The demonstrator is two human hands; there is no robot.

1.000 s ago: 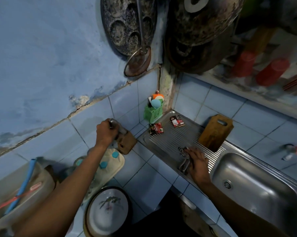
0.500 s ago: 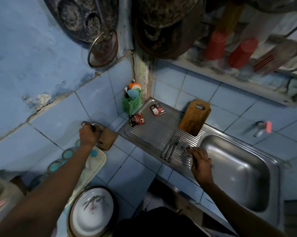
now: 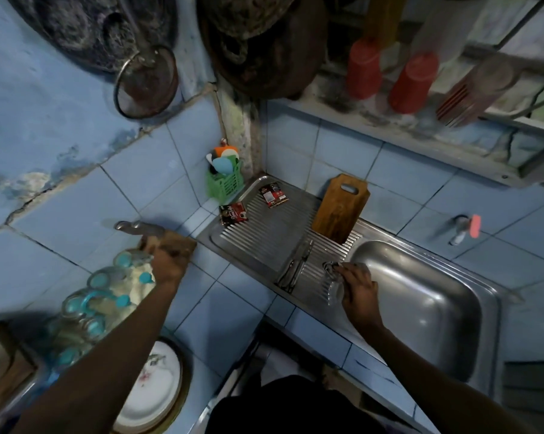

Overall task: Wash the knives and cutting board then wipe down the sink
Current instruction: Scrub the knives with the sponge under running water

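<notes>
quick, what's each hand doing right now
Left hand: grips a small wooden board and a knife.
Right hand: fingers on a scrubber on the drainboard; grip unclear.
</notes>
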